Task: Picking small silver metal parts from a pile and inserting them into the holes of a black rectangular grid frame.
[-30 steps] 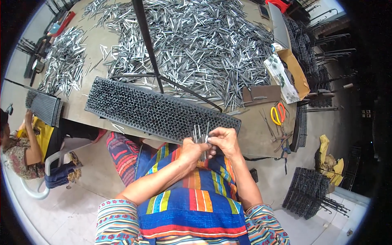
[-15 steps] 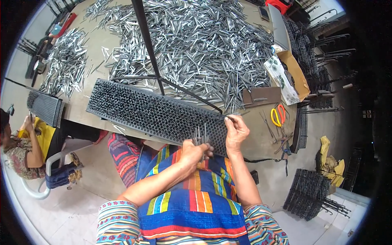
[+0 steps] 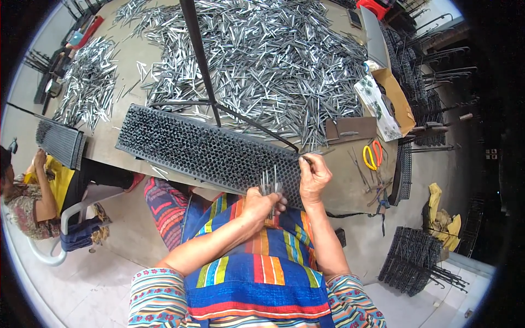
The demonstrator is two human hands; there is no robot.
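Note:
A long black rack (image 3: 202,150) full of small round holes slants across the near edge of the table, its left part crowded with upright pins. My left hand (image 3: 258,206) is closed around a bunch of thin metal pins (image 3: 266,183), which stick up in front of the rack's right part. My right hand (image 3: 314,179) pinches at the rack's right end, thumb and fingertips together. Whatever lies between those fingertips is too small to make out. Black rods (image 3: 199,60) of a frame rise from the far side of the rack.
A large heap of loose metal pins (image 3: 257,65) covers the table beyond. To the right lie orange-and-yellow-handled scissors (image 3: 373,156), a brown flat pad (image 3: 350,129) and an open carton (image 3: 395,101). At left another person (image 3: 33,197) sits by a similar rack (image 3: 60,143).
My right hand has shifted slightly left along the rack's right end. My left hand stays in place with the bunch of pins.

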